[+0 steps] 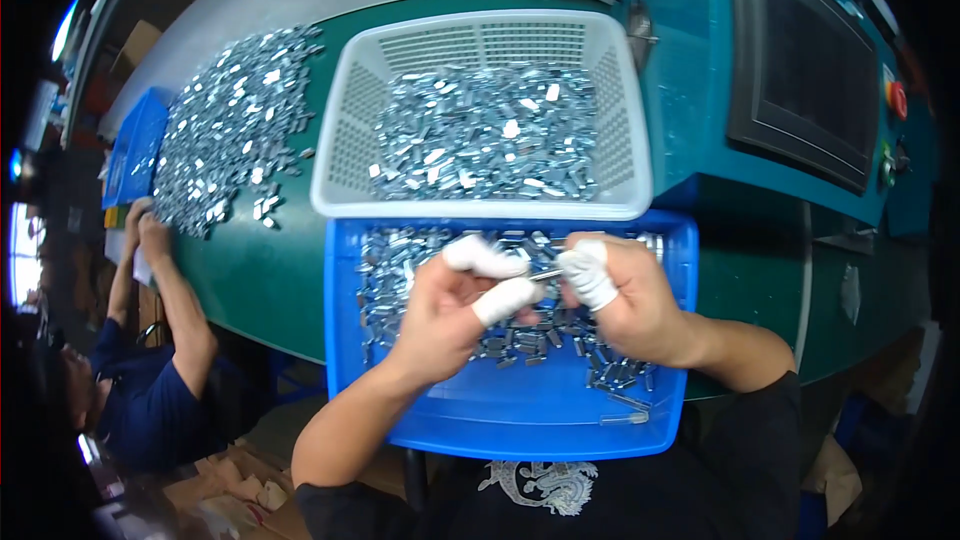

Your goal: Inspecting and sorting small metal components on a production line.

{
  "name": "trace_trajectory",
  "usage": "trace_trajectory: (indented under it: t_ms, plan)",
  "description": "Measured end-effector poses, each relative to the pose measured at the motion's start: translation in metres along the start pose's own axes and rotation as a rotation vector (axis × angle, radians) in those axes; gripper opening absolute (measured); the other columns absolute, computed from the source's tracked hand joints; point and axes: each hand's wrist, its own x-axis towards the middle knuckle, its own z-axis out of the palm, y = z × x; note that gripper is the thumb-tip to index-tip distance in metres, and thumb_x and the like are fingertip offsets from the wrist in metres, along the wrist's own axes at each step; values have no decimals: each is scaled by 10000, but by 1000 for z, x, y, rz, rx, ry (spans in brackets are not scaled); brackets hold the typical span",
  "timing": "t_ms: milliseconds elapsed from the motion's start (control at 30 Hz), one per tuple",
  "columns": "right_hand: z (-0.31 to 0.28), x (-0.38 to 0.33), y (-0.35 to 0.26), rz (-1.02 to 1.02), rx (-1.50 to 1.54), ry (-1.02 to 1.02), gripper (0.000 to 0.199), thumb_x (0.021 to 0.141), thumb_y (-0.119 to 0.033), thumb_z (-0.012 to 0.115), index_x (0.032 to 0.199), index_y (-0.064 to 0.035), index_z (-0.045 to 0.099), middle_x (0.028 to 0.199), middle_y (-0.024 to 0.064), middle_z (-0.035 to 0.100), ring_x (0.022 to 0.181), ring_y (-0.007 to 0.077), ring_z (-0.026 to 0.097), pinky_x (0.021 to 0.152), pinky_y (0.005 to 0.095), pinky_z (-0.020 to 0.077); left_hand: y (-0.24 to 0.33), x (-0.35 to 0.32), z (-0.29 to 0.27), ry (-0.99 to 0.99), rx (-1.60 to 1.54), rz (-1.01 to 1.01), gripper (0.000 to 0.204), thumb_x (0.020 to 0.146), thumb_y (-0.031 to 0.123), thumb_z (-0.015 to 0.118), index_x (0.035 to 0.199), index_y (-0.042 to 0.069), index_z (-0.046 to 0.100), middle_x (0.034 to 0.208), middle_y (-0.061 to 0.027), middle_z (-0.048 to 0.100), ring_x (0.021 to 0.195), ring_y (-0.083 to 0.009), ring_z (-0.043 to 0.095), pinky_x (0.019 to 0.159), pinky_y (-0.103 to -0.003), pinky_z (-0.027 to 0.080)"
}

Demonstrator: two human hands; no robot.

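Note:
Over the blue tray (pixel 480 420), both hands meet around a slim shiny metal piece (pixel 545 275). My left hand (pixel 440 320) pinches its left end between thumb and forefinger, both wrapped in white coverings. At the other end, my right hand (pixel 640 300) closes on it with its thumb, also covered in white, and curled fingers. Fingers hide most of the piece, so its exact kind cannot be told. Beneath the hands, many small silver metal blocks (pixel 520 343) lie loose in the tray. Near the tray's right front corner rests a small clear tube-like item (pixel 625 419).
Behind the tray stands a white perforated basket (pixel 330 165) filled with similar metal blocks. More blocks form a heap (pixel 225 120) on the green table (pixel 250 280). A co-worker (pixel 150 370) reaches toward a blue bin (pixel 133 150). At right stands a teal machine (pixel 690 90) with a dark screen (pixel 805 60).

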Motion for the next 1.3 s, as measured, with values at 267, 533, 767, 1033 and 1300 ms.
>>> trace_trajectory:
  t_ms: [267, 533, 767, 1033, 1300]
  plan:
    - [-2, 0, -3, 196, 112, -70, 390, 987, -274, 391, 694, -47, 515, 580, -18, 448, 530, 50, 413, 497, 217, 331, -10, 1, -5, -37, 811, 725, 210, 745, -80, 688, 912, -25, 573, 906, -120, 594, 808, -187, 599, 710, -289, 500]
    - [8, -3, 5, -119, -60, 80, 394, 986, -289, 388, 700, -52, 519, 582, -28, 477, 480, 29, 356, 443, 205, 290, -12, -4, 8, 39, 128, 195, 197, 750, -81, 684, 901, -10, 579, 896, -117, 590, 795, -186, 609, 657, -292, 505]
    - [-3, 3, -3, 346, 262, -123, 353, 984, -282, 394, 758, -50, 535, 587, -28, 483, 453, 21, 348, 419, 192, 271, -5, 4, -1, -40, 943, 880, 233, 718, -76, 707, 906, -5, 589, 786, -122, 622, 710, -209, 614, 636, -293, 486]
    - [-4, 3, -4, 422, 376, -187, 329, 985, -292, 388, 849, -54, 570, 581, -11, 492, 445, 26, 342, 427, 196, 274, -9, 6, 5, -19, 1113, 997, 244, 664, -81, 680, 882, 8, 616, 829, -117, 630, 682, -238, 593, 583, -305, 463]
    - [-10, 9, 2, 621, 825, -278, 484, 972, -413, 371, 700, -41, 519, 555, 2, 453, 421, 49, 329, 388, 206, 253, 6, 4, 16, 83, 1028, 846, 406, 670, 85, 795, 1018, 5, 601, 875, -116, 642, 766, -219, 626, 685, -309, 492]
